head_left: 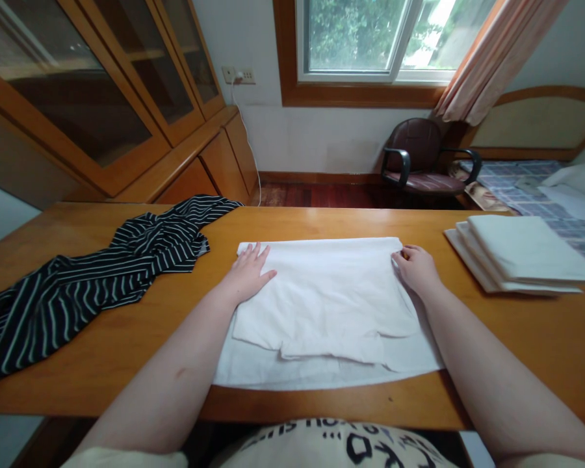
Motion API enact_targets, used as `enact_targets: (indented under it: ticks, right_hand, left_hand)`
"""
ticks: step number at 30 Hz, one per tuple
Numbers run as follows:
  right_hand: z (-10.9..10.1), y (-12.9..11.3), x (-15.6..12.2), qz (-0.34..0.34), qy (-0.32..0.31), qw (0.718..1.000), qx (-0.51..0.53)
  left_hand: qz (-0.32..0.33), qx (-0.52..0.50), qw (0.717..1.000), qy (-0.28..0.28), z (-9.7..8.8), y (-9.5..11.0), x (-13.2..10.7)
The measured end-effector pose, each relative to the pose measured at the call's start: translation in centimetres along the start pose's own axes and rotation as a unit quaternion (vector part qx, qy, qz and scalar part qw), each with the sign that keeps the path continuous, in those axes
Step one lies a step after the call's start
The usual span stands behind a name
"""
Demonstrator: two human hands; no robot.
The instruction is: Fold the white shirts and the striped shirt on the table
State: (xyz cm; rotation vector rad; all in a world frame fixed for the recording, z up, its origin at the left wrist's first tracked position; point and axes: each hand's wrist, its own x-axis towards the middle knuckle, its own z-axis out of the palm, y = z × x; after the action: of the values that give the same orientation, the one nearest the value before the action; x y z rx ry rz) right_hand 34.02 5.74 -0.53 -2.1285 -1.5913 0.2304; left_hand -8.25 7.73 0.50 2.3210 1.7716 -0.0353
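A white cloth garment (pixel 331 286) lies folded over on itself in front of me, its upper layer wrinkled and shorter than the layer beneath. My left hand (pixel 249 272) rests flat on its left side near the far corner, fingers spread. At the far right corner my right hand (pixel 416 268) pinches the garment's edge between thumb and fingers. The near edge of the lower layer lies a little short of the table's front edge.
The wooden table (pixel 351 406) carries a crumpled black-and-white striped garment (pixel 92 279) on the left and a stack of folded white cloths (pixel 526 250) on the right. Beyond it stand a cabinet (pixel 190 162), an armchair (pixel 419 156) and a bed (pixel 531 188).
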Motion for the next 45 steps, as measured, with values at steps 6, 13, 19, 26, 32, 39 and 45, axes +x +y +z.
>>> enact_targets:
  ticks: [6, 13, 19, 26, 32, 39, 45]
  right_hand:
    - [-1.0, -3.6, -1.9, -0.108, 0.047, 0.99, -0.077]
    - [2.3, -12.7, -3.2, -0.292, -0.135, 0.941, -0.106]
    - [4.9, -12.6, -3.3, -0.285, -0.185, 0.932, -0.127]
    - [3.6, -7.9, -1.5, -0.128, -0.147, 0.966, -0.172]
    - [3.3, -4.3, 1.1, -0.087, -0.121, 0.97, -0.192]
    - [3.7, -4.5, 3.6, -0.08, -0.122, 0.972, -0.182]
    - [3.8, -4.7, 4.6, -0.044, -0.115, 0.979, -0.162]
  left_hand:
    - [-0.003, 0.03, 0.999, 0.036, -1.1, 2.1, -0.6]
    - [0.063, 0.036, 0.997, 0.036, -1.1, 8.4, 1.7]
    - [0.071, 0.025, 0.997, 0.028, 1.2, 8.3, 2.4]
    - [-0.021, 0.03, 0.999, 0.035, 0.9, 3.9, 1.9]
    - [-0.049, 0.036, 0.996, 0.063, 1.1, 1.4, 2.3]
    - [-0.048, 0.045, 0.996, 0.062, 0.4, 1.4, 4.8]
    - [-0.042, 0.041, 0.996, 0.061, 0.1, 1.0, 6.6]
